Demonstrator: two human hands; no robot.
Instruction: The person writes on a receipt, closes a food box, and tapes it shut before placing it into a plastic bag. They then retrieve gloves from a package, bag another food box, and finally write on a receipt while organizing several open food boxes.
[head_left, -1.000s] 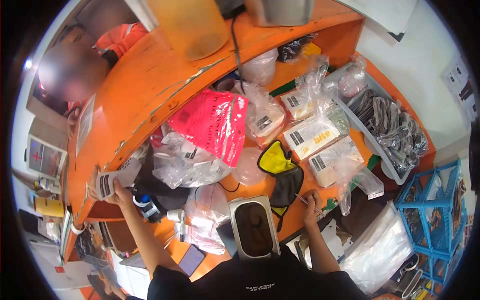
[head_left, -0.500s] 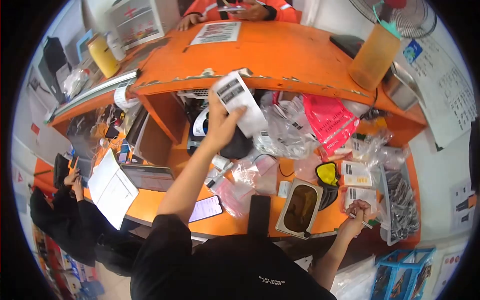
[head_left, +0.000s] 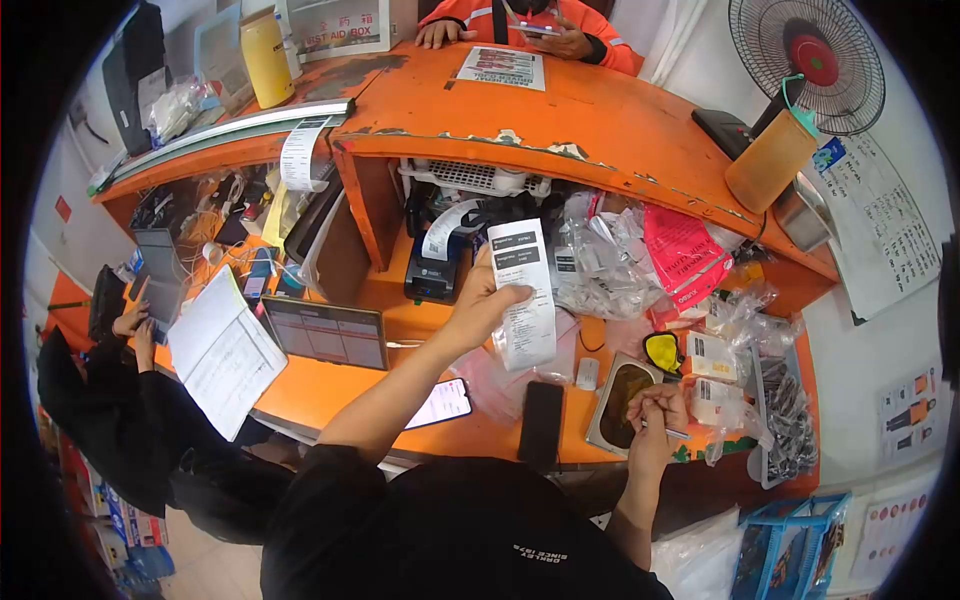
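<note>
While left hand grips label, print unreadable

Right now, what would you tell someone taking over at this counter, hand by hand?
Left hand: grips a long printed slip, raised in front of the printer.
Right hand: pinches a pen beside the metal tray.
Black phone lies flat near the desk edge.
Done: the slip is free and in hand.
Left: the slip is stuck to nothing yet; the plastic bags behind it lie untouched.
</note>
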